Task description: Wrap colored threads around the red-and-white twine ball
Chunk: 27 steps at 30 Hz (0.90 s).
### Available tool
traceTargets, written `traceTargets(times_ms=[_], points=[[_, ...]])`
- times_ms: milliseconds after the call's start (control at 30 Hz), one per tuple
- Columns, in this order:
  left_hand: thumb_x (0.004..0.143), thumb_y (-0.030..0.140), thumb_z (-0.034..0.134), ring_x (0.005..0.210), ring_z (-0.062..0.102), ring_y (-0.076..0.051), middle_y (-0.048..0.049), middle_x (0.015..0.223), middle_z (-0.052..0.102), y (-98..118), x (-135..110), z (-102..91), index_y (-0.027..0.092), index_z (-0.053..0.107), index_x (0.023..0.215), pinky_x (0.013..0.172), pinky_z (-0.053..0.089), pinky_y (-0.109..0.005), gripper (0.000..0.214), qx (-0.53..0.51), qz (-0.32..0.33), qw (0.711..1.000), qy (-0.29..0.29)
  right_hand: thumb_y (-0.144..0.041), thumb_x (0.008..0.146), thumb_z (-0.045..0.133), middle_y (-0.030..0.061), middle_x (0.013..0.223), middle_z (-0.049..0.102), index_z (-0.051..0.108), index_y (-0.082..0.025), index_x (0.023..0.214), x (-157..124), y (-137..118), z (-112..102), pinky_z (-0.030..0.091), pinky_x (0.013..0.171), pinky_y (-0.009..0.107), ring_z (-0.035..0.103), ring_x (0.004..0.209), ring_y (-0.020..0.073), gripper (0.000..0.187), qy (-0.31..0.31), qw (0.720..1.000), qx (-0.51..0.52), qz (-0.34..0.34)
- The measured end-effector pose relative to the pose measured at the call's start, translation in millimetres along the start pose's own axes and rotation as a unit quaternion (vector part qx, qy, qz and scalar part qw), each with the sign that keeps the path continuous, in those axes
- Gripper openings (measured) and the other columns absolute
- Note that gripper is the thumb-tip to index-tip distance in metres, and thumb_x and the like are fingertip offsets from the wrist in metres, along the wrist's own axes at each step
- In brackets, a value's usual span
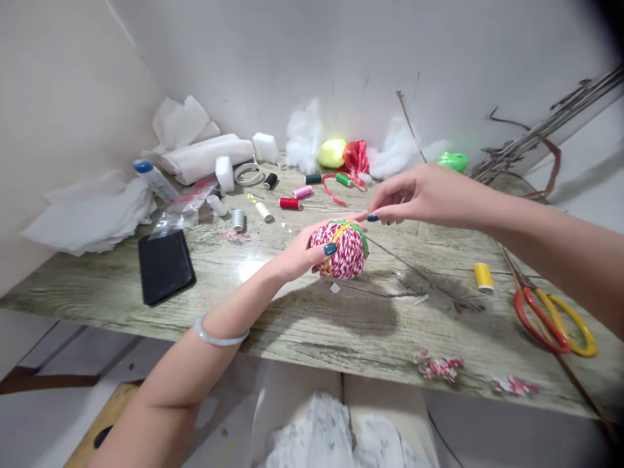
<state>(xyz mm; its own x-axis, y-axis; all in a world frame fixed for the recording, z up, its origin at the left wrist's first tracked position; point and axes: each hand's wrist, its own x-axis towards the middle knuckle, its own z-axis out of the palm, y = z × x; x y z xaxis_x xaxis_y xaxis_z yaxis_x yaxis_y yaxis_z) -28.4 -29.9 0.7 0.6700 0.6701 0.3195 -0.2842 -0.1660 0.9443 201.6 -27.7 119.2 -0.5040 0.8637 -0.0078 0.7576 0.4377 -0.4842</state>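
A ball of red-and-white twisted yarn (347,260) is held over the table by my left hand (299,252), whose thumb presses on its near side. Yellow and green strands cross the top and right side of the ball. My right hand (414,195) is just above and right of the ball, thumb and fingers pinched together close to the left fingertips. Whatever lies in that pinch is too fine to make out. Below it, a thin dark twig (414,265) lies on the table.
Several thread spools, including a red spool (290,203), lie beyond the ball. Scissors (553,318) and a yellow spool (483,277) are at right. A black phone-like slab (166,266) lies left. White stuffing (304,136) lines the wall; dry branches (550,123) lean right.
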Motion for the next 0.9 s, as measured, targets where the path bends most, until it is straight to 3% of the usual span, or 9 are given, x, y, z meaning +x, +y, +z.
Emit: traceTargets(times_ms=[100,200,400,567,733,800,900], points=[[0.064,0.068,0.069,0.085,0.069,-0.027,-0.0168,0.1,0.071,-5,1,1.8,0.012,0.067,0.111,0.074,0.058,-0.036,0.073,-0.081,-0.042,0.995,0.025,-0.049,0.081,0.066,-0.0022,0.069,0.069,0.074,-0.026,0.08,8,-6,4,0.044,0.06,0.029,0.06,0.063,0.0126,0.025,-0.029,0.999,0.006,-0.016],[0.064,0.071,0.066,0.078,0.069,-0.028,-0.0146,0.083,0.07,-7,2,1.3,0.012,0.066,0.107,0.065,0.057,-0.036,0.073,-0.108,-0.073,0.99,0.045,-0.044,0.083,0.065,-0.0027,0.069,0.069,0.073,-0.025,0.081,13,-5,5,0.043,0.061,0.029,0.06,0.063,0.0122,0.02,-0.031,0.999,-0.007,-0.014],[0.062,0.07,0.068,0.081,0.07,-0.028,-0.0197,0.101,0.071,-5,1,-6.2,0.011,0.065,0.109,0.067,0.059,-0.036,0.076,-0.116,-0.077,0.99,0.021,-0.032,0.081,0.065,-0.001,0.074,0.07,0.072,-0.024,0.08,21,24,-3,0.042,0.067,0.03,0.062,0.071,0.0148,0.011,0.031,0.996,-0.079,0.002],[0.059,0.065,0.075,0.1,0.07,-0.031,-0.0186,0.107,0.071,5,2,-11.1,0.013,0.065,0.109,0.079,0.059,-0.034,0.073,-0.147,-0.038,0.987,0.045,-0.025,0.078,0.065,0.0022,0.076,0.071,0.071,-0.024,0.075,22,87,-17,0.041,0.07,0.034,0.062,0.072,0.0198,0.007,0.07,0.983,-0.156,0.062],[0.057,0.066,0.076,0.095,0.071,-0.028,-0.0155,0.102,0.072,9,2,-14.0,0.014,0.066,0.108,0.077,0.06,-0.032,0.074,-0.151,-0.027,0.986,0.071,-0.024,0.079,0.062,0.0065,0.076,0.07,0.071,-0.022,0.074,9,139,-31,0.043,0.071,0.038,0.061,0.074,0.024,0.01,0.114,0.969,-0.176,0.134],[0.056,0.066,0.077,0.097,0.071,-0.03,-0.0157,0.101,0.072,9,3,-13.8,0.013,0.065,0.107,0.077,0.06,-0.033,0.075,-0.147,-0.032,0.986,0.078,-0.027,0.081,0.062,0.0088,0.09,0.072,0.072,-0.021,0.088,-1,140,-29,0.045,0.076,0.04,0.061,0.077,0.0237,0.014,0.14,0.966,-0.166,0.142],[0.054,0.066,0.078,0.1,0.07,-0.031,-0.0159,0.1,0.072,8,4,-13.4,0.012,0.065,0.107,0.077,0.06,-0.032,0.076,-0.145,-0.035,0.985,0.089,-0.03,0.084,0.06,0.0125,0.116,0.065,0.063,-0.022,0.115,-21,114,-11,0.046,0.083,0.041,0.06,0.08,0.022,0.032,0.219,0.961,-0.112,0.128]])
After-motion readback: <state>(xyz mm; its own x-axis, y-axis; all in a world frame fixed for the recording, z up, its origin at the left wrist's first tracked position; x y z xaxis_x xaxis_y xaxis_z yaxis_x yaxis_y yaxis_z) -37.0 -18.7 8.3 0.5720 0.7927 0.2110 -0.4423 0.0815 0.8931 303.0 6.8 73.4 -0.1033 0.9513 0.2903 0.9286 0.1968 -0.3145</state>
